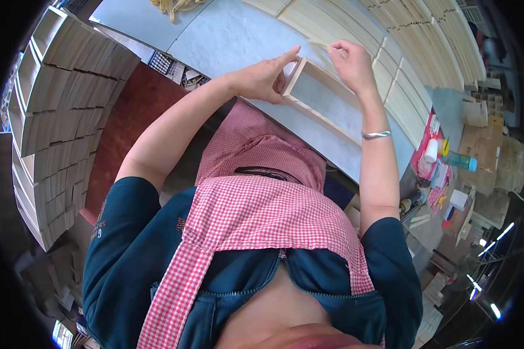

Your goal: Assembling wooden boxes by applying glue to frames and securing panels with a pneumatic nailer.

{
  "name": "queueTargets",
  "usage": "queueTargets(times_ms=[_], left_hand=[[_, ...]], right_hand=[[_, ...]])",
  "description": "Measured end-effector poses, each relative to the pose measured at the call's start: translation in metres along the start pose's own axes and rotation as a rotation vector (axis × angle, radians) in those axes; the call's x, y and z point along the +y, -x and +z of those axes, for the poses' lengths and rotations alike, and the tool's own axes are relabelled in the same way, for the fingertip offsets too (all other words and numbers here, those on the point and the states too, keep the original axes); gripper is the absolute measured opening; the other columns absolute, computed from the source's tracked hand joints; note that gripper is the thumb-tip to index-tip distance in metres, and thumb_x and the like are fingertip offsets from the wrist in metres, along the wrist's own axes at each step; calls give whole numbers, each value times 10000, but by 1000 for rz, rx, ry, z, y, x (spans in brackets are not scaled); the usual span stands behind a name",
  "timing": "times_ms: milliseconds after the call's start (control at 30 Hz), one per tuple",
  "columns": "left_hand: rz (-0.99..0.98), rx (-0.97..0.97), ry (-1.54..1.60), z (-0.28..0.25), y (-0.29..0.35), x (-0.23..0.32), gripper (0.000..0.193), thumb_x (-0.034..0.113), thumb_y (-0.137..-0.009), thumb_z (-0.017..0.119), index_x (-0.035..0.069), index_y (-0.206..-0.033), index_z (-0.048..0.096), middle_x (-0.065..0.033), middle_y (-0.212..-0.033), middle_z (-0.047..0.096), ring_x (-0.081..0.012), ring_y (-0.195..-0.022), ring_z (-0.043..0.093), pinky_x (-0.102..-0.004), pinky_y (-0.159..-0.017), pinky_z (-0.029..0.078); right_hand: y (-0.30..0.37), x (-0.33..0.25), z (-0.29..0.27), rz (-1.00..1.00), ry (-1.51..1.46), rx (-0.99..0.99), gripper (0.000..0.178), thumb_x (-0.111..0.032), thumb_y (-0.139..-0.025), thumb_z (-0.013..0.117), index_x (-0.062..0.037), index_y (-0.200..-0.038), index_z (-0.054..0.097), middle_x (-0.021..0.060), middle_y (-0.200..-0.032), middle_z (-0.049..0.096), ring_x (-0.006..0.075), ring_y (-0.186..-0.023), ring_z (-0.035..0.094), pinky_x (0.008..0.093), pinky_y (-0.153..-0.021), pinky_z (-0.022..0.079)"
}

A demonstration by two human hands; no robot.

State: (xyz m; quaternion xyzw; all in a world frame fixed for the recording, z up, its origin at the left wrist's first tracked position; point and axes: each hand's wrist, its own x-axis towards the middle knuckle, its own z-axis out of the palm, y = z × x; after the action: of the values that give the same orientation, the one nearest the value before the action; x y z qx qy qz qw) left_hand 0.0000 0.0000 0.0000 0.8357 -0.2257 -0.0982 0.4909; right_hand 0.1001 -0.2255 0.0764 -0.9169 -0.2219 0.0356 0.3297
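A shallow rectangular frame of pale wood (321,119) lies on the grey-white tabletop, tilted across my view. My left hand (265,78) grips its left end, with the thumb low against the near corner and the index finger stretched up past the far corner. Something white shows between that palm and the frame's end; I cannot tell what it is. Over the frame's far side, my right hand (350,63) is closed in a pinch. A thin pale yellowish strip (320,47) runs out from its fingers; its material is unclear. The frame's right end is partly behind my right forearm.
Rows of pale wooden pieces (384,75) lie along the table's far side, with taller stacks behind. Yellowish strips (174,7) are heaped at the far left. High wooden stacks (70,99) stand left. A teal-capped bottle (463,160) and small items sit at right.
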Motion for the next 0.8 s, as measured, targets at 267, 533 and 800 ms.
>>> queueTargets(times_ms=[267,533,800], left_hand=[[-56,7,43,3,0,8,1272,51,-678,859,46,-1628,13,-174,-1526,488,-251,-845,672,-333,-771,577],[-30,39,58,4,1,8,1266,28,-676,847,86,-1638,27,-181,-1518,495,-234,-826,665,-317,-736,577],[-181,-50,7,-3,-2,25,1134,109,-645,868,76,-1606,267,-194,-1347,598,-233,-801,664,-320,-730,582]], right_hand=[[23,-15,-2,-105,22,-118,185,-198,-899,647,-32,-912,727,26,-640,593,155,-557,463,313,-542,393],[32,-25,1,-54,89,-104,181,-198,-903,654,-30,-909,723,23,-633,573,148,-557,439,302,-542,378],[52,-36,14,-142,-3,-194,177,-184,-901,673,-22,-957,719,45,-673,626,180,-550,480,331,-559,426]])
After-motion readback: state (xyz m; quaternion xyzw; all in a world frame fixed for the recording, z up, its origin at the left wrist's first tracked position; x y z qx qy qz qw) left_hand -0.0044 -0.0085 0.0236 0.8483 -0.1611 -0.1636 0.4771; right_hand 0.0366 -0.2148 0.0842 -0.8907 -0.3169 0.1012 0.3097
